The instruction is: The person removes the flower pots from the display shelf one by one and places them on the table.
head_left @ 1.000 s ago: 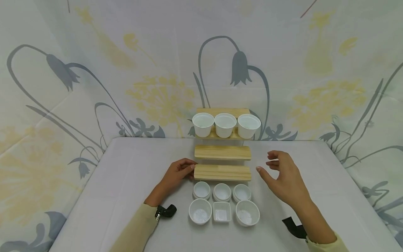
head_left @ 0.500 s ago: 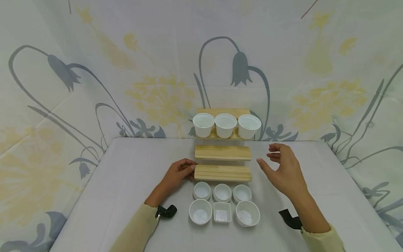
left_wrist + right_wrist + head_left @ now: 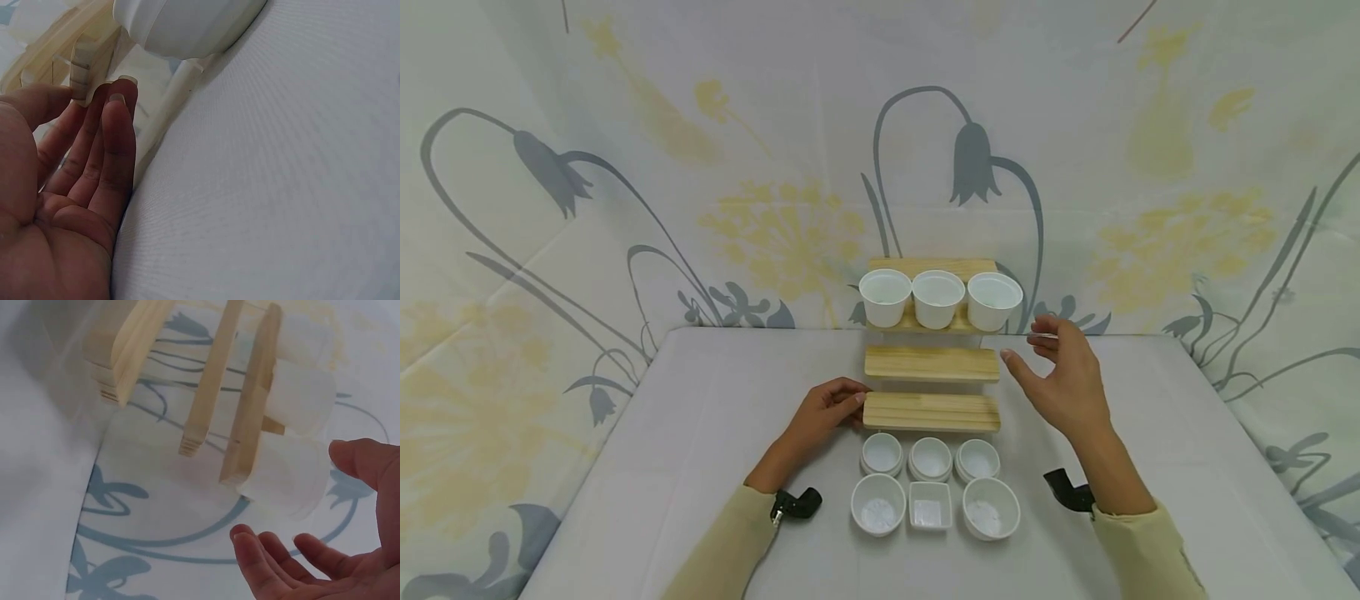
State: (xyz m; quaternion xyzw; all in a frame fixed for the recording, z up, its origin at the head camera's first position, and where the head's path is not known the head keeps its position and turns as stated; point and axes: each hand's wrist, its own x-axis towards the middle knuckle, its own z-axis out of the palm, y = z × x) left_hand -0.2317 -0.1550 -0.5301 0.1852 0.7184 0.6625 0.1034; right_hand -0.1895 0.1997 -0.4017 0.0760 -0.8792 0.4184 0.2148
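My left hand [image 3: 820,417] pinches the left end of the lowest wooden shelf board [image 3: 931,412], thumb above and fingers below; the left wrist view shows the board's end [image 3: 81,72] between them. To the right of the stand, my right hand [image 3: 1071,379] hovers with fingers spread and holds nothing. It is nearest to the right white cup [image 3: 994,302] on the top wooden shelf [image 3: 932,267], apart from it. In the right wrist view that cup [image 3: 287,475] lies just beyond the thumb and fingers. A middle white cup [image 3: 937,298] and left white cup [image 3: 883,296] share that shelf.
The middle wooden shelf [image 3: 931,364] bears nothing. In front of the stand, several small white bowls sit in two rows, among them a square dish [image 3: 929,506] and a round bowl [image 3: 990,508]. A white cloth covers the table [image 3: 715,375]; a flowered backdrop [image 3: 797,167] stands behind.
My right hand has moved up and slightly left, closer to the right cup on the top shelf. The left hand, cups and bowls have stayed where they were.
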